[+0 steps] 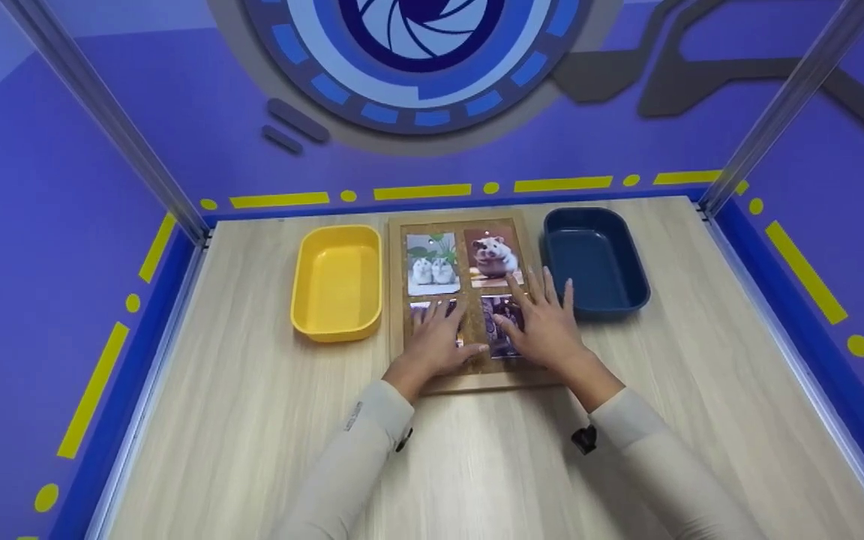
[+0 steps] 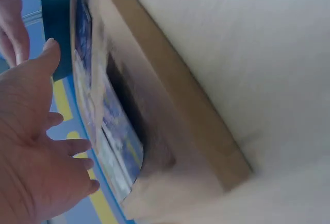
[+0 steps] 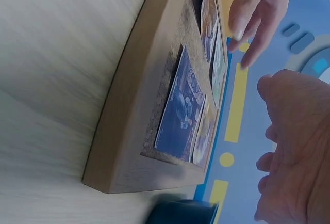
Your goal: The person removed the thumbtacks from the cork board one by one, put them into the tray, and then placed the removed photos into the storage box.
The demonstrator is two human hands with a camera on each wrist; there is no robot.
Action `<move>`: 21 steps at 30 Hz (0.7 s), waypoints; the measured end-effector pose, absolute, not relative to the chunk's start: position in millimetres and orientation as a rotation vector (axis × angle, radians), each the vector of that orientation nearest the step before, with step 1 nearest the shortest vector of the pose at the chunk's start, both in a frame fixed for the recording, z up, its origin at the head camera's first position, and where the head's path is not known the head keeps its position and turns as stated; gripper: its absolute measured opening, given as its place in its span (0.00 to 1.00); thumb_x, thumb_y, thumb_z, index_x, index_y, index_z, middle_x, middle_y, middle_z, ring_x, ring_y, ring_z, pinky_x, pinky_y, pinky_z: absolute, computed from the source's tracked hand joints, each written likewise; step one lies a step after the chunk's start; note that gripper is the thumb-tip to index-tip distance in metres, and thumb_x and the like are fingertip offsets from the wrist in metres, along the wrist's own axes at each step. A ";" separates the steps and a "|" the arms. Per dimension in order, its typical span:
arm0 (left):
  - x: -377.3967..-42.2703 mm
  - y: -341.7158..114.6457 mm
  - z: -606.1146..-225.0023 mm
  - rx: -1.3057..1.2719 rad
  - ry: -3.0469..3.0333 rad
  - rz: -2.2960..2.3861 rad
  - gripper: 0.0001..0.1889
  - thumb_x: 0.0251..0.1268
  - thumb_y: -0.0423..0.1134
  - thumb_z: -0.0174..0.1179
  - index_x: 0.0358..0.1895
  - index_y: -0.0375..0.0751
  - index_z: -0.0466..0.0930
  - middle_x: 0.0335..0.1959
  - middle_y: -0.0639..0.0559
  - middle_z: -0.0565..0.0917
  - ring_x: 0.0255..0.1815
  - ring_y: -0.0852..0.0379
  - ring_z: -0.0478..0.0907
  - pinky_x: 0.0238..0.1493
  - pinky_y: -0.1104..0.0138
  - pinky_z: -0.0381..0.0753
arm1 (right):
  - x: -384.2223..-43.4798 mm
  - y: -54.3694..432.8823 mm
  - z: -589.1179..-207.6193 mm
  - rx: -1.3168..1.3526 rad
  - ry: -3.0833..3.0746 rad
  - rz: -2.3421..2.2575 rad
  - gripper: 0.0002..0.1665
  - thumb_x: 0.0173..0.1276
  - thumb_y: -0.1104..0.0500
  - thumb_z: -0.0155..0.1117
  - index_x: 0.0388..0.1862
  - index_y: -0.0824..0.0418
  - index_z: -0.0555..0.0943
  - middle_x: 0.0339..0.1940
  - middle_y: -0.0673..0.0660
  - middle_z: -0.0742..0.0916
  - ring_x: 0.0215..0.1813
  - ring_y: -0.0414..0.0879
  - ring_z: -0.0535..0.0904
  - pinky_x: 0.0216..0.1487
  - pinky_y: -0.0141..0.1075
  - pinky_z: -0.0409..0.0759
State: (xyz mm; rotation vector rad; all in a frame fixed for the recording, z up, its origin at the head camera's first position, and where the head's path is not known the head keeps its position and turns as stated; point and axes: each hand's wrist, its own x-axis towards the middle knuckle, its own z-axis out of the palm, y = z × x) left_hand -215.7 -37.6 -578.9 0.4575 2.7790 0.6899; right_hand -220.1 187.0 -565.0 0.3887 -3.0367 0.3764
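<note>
A wood-framed corkboard (image 1: 396, 300) lies on the table with several photos in two rows. At the top left, the photo of two white hamsters (image 1: 433, 274) shows fully; beside it is a photo of a brown-and-white hamster (image 1: 495, 259). My left hand (image 1: 436, 341), fingers spread, is over the lower left photo (image 1: 421, 309) and partly hides it. Over the lower right, darker photo (image 1: 505, 346) is my right hand (image 1: 548, 330), also with fingers spread. Both wrist views show the palms above the board's surface, with nothing gripped.
Left of the corkboard stands a yellow tray (image 1: 337, 289); a dark blue tray (image 1: 598, 262) stands close to its right side. Behind the wooden table (image 1: 252, 420) rises a blue printed wall (image 1: 177, 127), with metal posts at the back corners.
</note>
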 end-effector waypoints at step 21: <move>-235.7 2.7 -613.1 0.397 2.727 0.612 0.58 0.67 0.61 0.68 0.90 0.50 0.39 0.91 0.36 0.35 0.92 0.36 0.29 0.90 0.38 0.32 | -222.0 184.8 -578.5 0.514 -2.992 0.711 0.38 0.77 0.50 0.68 0.79 0.66 0.73 0.84 0.76 0.67 0.86 0.72 0.60 0.83 0.67 0.64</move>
